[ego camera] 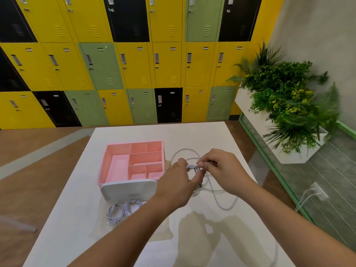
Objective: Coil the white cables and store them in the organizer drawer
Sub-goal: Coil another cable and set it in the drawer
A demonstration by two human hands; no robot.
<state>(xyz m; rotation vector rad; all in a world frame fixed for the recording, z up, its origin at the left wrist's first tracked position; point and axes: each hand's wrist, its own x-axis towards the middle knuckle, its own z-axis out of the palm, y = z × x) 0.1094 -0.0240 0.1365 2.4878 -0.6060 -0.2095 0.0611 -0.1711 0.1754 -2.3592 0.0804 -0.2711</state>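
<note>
Table: I see a white table [192, 132] running away from me; everything for the job sits on it.
Pink organizer: the pink organizer [117, 148] stands left of centre with its open top facing me. I can see no contents in its divided compartments.
White front: a rounded white panel [129, 189] closes the organizer's near side.
Clear drawer: the clear drawer [100, 228] sticks out toward me below that panel. My view of its right part is blocked by the left forearm.
Coiled cables: two coiled cables [117, 212] lie side by side in the drawer, close to the panel.
Left hand: the left hand [173, 185] is just right of the organizer, with its fingers curled round the near side of a small coil.
White cable: the white cable [193, 168] is gathered into a small, roughly upright ring between the two hands. A wide slack loop arcs away from me beyond the knuckles and rests on the table. The remaining length hangs below the hands, then runs right and toward me in a curve.
Right hand: the right hand [221, 170] pinches the top of the ring between thumb and fingertips, almost touching the left hand.
Planter: a white planter [289, 157] full of green plants stands on the floor, well off to the right.
</note>
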